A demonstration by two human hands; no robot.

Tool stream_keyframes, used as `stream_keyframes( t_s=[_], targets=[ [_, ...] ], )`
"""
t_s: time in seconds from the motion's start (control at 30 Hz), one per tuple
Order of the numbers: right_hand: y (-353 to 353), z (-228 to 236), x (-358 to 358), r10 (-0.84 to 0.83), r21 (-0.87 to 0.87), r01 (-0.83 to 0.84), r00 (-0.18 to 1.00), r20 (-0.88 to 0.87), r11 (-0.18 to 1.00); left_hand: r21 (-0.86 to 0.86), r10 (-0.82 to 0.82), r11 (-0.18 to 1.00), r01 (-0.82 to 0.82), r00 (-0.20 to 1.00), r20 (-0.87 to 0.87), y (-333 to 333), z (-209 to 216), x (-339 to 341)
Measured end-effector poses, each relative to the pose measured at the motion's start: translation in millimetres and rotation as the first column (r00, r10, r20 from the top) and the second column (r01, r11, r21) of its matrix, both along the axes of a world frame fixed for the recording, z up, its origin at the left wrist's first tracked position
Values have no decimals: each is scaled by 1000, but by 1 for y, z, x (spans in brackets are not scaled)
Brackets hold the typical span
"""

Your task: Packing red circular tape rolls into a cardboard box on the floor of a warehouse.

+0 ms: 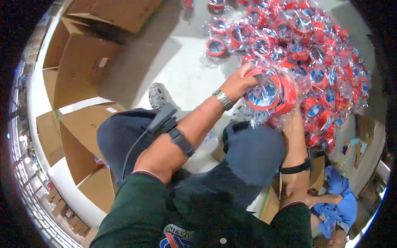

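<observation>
Pinching film-wrapped red tape roll [263, 96] by rim with my left grip [239, 85]; right grip [295, 113] mostly hidden, can't tell hold. Roll beside pile [318, 76]; probably light, stiff, film slippery: best clasped across rim.

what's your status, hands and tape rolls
Left hand gripping clear-wrapped red tape roll. Right hand mostly hidden behind rolls, grip unclear. Wrapped-roll pile crowding close. No obstruction seen.

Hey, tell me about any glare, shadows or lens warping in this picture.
In the head view, plastic glints on the wrapped red rolls; also in the head view, shadow darkens the pale floor beside the cardboard boxes; the same head view bows straight lines toward its black fisheye rim.
</observation>
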State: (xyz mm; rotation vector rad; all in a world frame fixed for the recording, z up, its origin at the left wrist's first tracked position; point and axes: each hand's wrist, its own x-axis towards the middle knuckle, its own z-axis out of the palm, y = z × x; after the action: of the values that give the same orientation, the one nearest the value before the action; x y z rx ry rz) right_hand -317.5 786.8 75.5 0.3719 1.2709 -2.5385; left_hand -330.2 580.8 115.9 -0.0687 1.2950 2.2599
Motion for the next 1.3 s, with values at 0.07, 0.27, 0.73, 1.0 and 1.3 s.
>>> stream_keyframes(
  t_s=[0.07,0.27,0.73,1.0,1.3],
  targets=[
    [-17,44,17,195,-81,-198,980,-39,977,8,-31,999,32,992,-121,-33,43,17],
    [-130,107,52,356,-146,-353,935,-8,924,-48,82,994,-97,965,-251,-140,168,128],
    [-340,195,147,287,44,-286,922,-261,957,-209,590,655,-726,664,-459,-307,174,334],
    [-385,261,242,521,530,-62,315,-793,846,-585,592,211,-783,578,-561,-321,158,346],
    [-425,210,214,490,510,89,176,-853,856,-361,596,630,-687,726,-343,-344,133,315]
  ],
)
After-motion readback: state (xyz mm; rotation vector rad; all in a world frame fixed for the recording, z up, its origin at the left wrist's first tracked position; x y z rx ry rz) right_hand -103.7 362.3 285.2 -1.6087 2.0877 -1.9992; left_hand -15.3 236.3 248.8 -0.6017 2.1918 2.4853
